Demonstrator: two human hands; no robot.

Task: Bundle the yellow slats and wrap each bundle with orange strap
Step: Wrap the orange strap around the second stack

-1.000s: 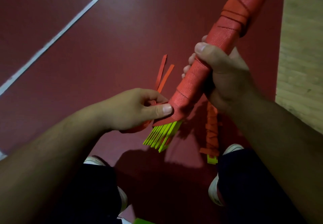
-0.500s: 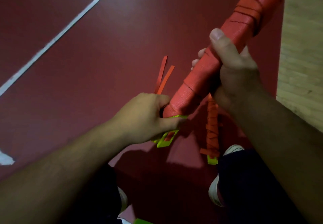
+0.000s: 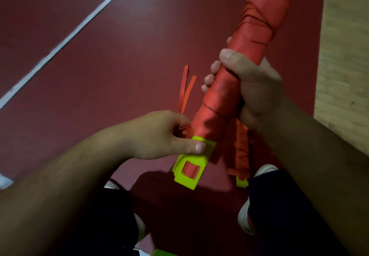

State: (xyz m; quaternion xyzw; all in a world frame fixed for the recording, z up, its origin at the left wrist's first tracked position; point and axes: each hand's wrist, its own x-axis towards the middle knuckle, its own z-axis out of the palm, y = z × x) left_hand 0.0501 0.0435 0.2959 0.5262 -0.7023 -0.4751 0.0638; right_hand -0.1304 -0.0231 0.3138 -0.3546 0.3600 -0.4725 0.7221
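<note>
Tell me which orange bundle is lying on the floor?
The small crinkly bundle beside the right shoe; the big bundle is held by the left hand and right hand.

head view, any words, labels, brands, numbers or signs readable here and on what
None: no readable text in this view.
The orange-wrapped bundle, the loose strap, the yellow slat ends, the white floor line and the shoe all show no print.
</note>
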